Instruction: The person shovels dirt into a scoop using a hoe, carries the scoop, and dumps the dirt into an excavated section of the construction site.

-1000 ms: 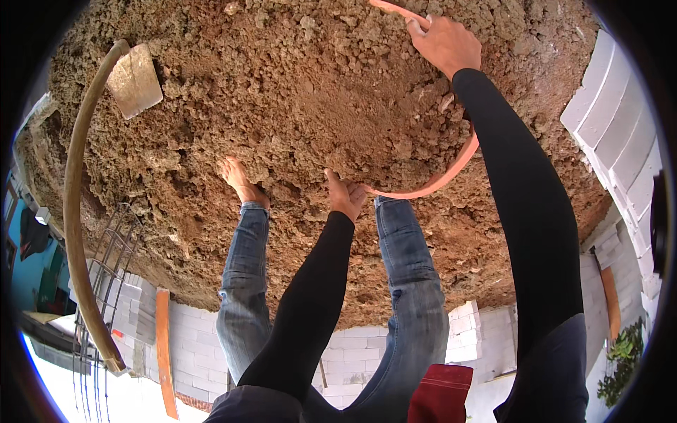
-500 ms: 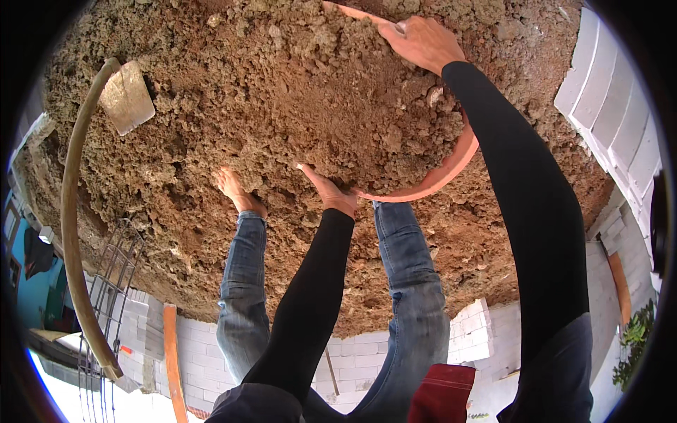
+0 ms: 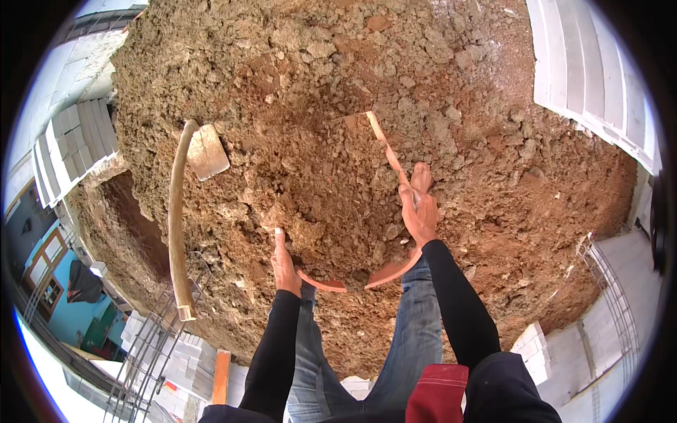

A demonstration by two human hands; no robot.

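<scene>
While gripping right rim of loaded basin (image 3: 395,273) between thumb and fingers of right hand (image 3: 421,211), touching near-left rim with left hand (image 3: 284,271); can't tell how closed. Got basin between hands, amid loose soil (image 3: 303,92), with hoe (image 3: 176,225) off left.

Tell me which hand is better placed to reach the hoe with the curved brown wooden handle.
Likely the left hand: the brown wooden-handled hoe lies to its left, while the right hand is farther off, at the curved orange rim.
</scene>
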